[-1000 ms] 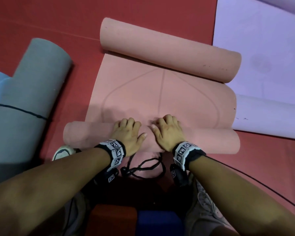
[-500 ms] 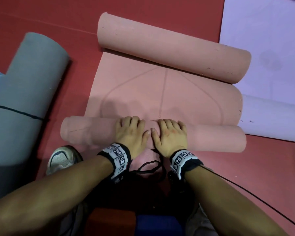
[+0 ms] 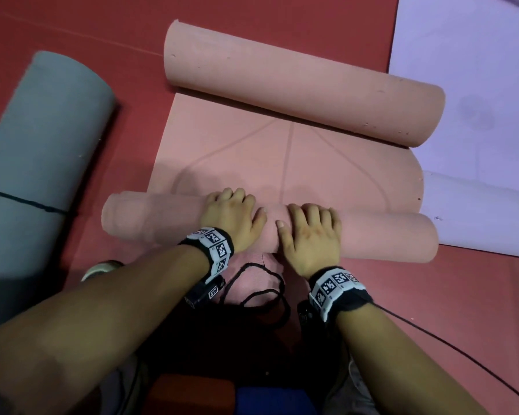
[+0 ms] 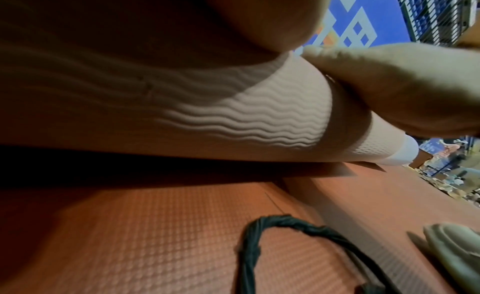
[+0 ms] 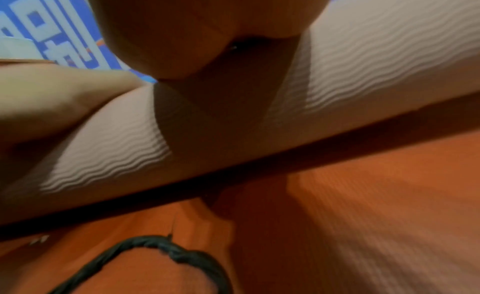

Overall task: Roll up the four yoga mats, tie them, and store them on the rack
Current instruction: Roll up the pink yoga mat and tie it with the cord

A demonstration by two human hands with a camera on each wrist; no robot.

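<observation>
A pink yoga mat (image 3: 282, 163) lies on the red floor, its far end curled into a fat roll (image 3: 303, 91). The near end is wound into a tighter roll (image 3: 384, 238). Both hands lie side by side on top of it. My left hand (image 3: 232, 215) and right hand (image 3: 310, 235) press down with fingers spread over its crest. The wrist views show the roll's wavy underside (image 4: 246, 117) (image 5: 376, 62). A loose black cord (image 3: 252, 292) lies on the floor behind the roll.
At the left lies a rolled grey mat (image 3: 48, 139) with a black cord (image 3: 27, 200) round it. A lavender mat (image 3: 477, 70) is spread at the right, its near end curled (image 3: 477, 211). My shoe (image 3: 101, 268) is under the left forearm. A thin black cable (image 3: 462, 354) crosses the floor.
Both hands have pushed the near pink roll away from me, so less flat mat shows. More of the black cord is uncovered behind the roll.
</observation>
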